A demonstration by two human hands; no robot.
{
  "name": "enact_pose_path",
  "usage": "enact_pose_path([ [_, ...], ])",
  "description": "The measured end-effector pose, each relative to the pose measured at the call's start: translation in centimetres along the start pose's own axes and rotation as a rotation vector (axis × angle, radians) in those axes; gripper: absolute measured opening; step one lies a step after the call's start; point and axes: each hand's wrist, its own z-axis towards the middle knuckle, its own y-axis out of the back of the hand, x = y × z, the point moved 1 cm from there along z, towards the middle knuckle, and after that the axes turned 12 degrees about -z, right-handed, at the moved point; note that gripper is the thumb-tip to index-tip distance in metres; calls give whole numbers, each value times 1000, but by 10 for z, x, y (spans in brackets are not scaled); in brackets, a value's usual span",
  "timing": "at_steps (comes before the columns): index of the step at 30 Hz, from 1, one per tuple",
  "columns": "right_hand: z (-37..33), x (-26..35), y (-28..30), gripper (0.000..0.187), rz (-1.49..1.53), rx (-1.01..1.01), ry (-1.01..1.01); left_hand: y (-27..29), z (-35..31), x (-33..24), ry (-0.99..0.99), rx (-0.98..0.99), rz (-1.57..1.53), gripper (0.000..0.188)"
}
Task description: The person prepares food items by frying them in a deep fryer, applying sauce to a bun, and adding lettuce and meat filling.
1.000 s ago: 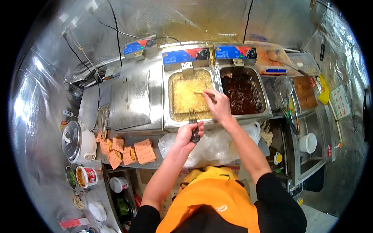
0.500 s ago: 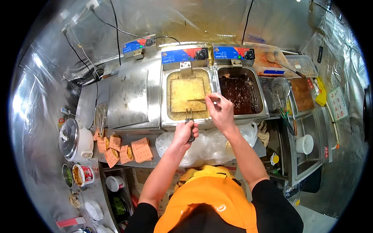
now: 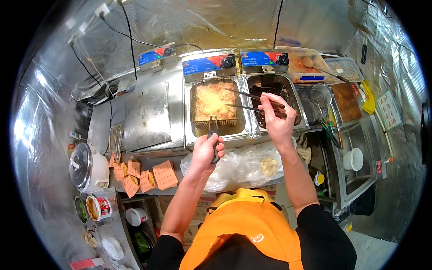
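My left hand (image 3: 204, 150) is closed round the dark handle of a wire fry basket (image 3: 225, 120). The basket is raised at the left fryer well (image 3: 240, 129), and golden-brown, foamy contents (image 3: 215, 100) fill it; I cannot make out single pieces. In my right hand (image 3: 280, 119) is a pair of long dark chopsticks (image 3: 249, 95), spread apart. Their tips reach the right part of the basket's contents, and their shafts cross above the right fryer well (image 3: 300, 105), which holds dark liquid.
A pale dough round (image 3: 269, 167) lies on clear plastic bags (image 3: 234, 168) before the fryers. Left of these are filled paper sleeves (image 3: 148, 181) and a lidded cooker (image 3: 85, 165). A metal cover (image 3: 147, 114) lies left of the wells. Strainers (image 3: 319, 101) and a sink (image 3: 360, 173) are at right.
The basket has come up out of the bubbling oil, showing browner contents. My right hand has moved to the right, and the chopsticks have spread apart. The dough round now shows on the plastic.
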Motion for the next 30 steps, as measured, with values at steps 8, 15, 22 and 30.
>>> enact_pose_path([
  [8,3,-3,14,18,61,-51,-1,-11,-14,-13,-46,51,-22,15],
  [15,-7,-5,13,14,65,-46,70,0,-20,5,1,-18,5,15],
  [22,-3,-26,-5,17,15,4,-21,18,17,19,27,-52,33,16],
  [30,-7,-44,-13,18,75,-2,-99,28,25,36,106,-125,-35,14],
])
